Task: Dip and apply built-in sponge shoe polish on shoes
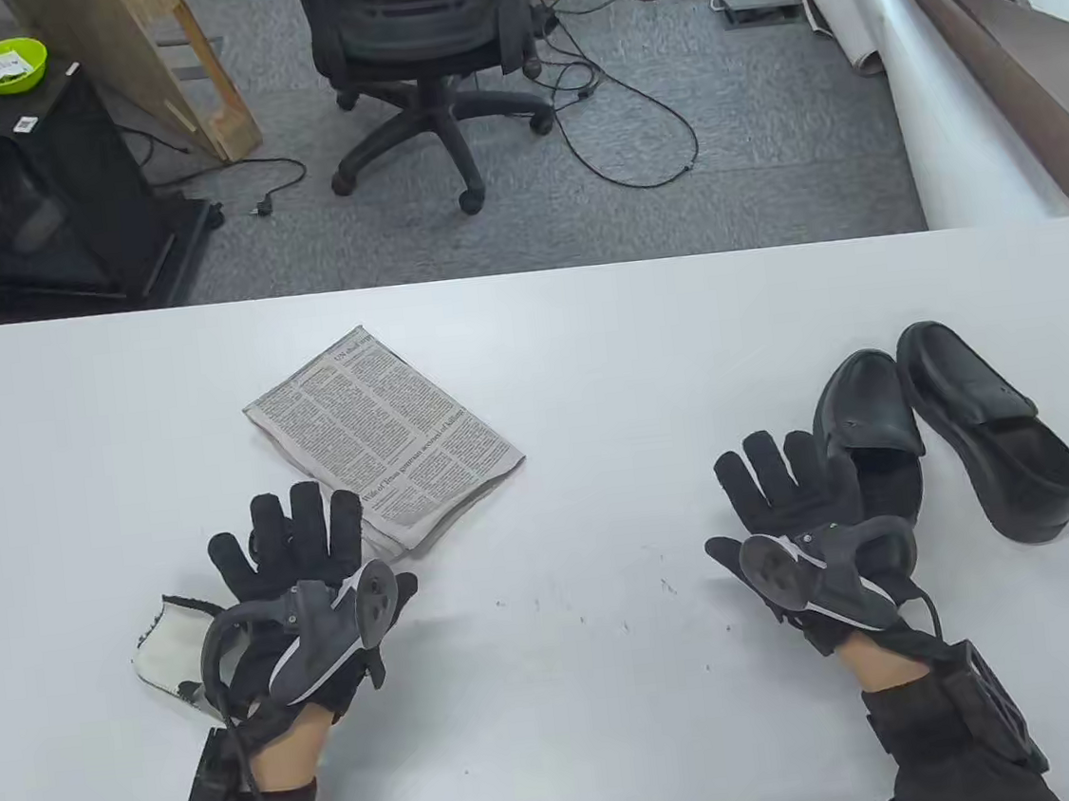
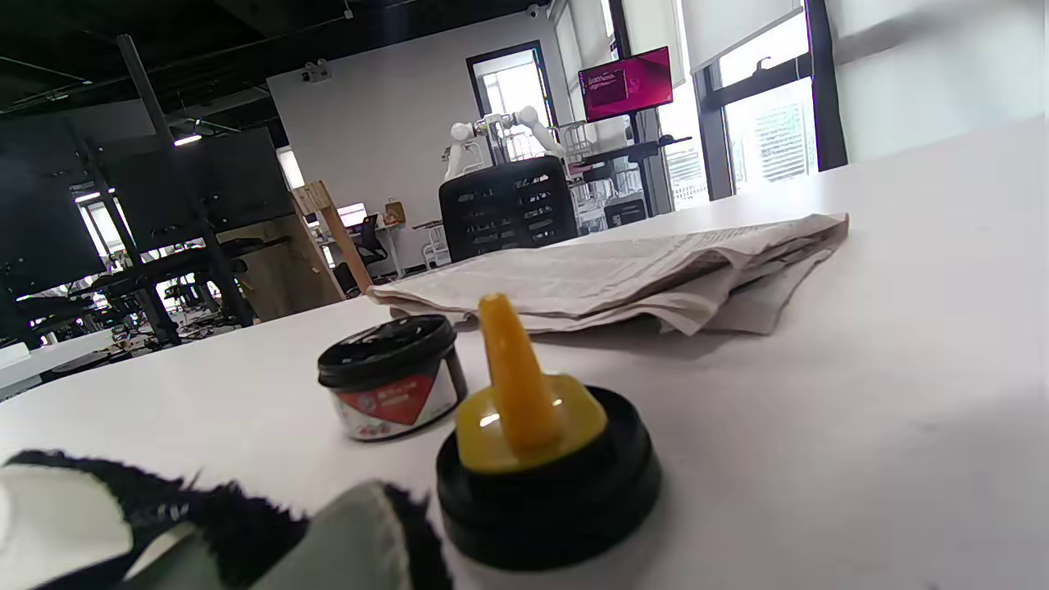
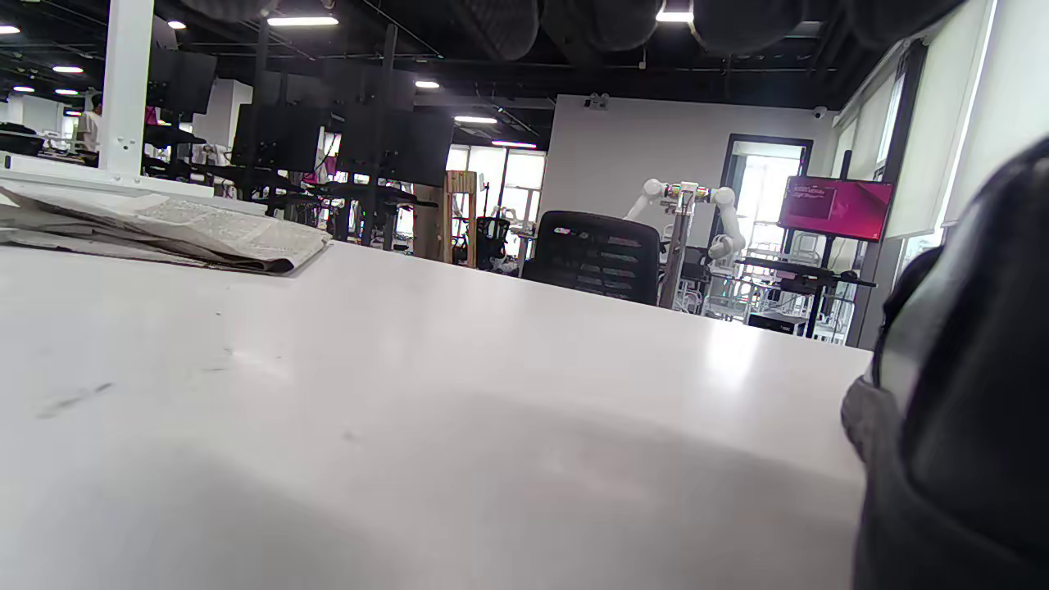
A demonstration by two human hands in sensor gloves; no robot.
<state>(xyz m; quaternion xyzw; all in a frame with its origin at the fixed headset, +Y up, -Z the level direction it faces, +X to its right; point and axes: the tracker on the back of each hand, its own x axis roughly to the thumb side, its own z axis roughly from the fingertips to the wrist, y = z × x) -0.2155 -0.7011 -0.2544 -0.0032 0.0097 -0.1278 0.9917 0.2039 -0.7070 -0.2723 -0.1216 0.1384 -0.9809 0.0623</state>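
Two black shoes (image 1: pixel 947 424) lying at right of the white table (image 1: pixel 587 357), side by side, touching, openings toward the near edge; probably staged within reach of the right hand for polishing. Folded newspaper (image 1: pixel 385 435) left of centre, farther back, not yet spread; likely meant as a work mat. White cloth (image 1: pixel 165 649) with dark edging at near left, partly under the left wrist, probably for buffing.

Polish set seen only in left wrist view: black lid (image 2: pixel 549 483) lying with its yellow holder and tapered applicator pointing up, just beside the small open polish jar (image 2: pixel 392 377). Jar already uncapped, applicator not yet dipped. Both hidden beneath the left hand in table view.

Left hand (image 1: pixel 301 587): fingers spread and nearly straight, holding nothing, hovering over lid and jar; fingertips (image 1: pixel 302 501) at the near corner of the newspaper, contact uncertain.

Right hand (image 1: pixel 801 525): fingers straight, moderately spread, holding nothing; outer fingers (image 1: pixel 832 465) over or against the near shoe's opening, contact cannot be told.

Judgement: start position, no polish applied.
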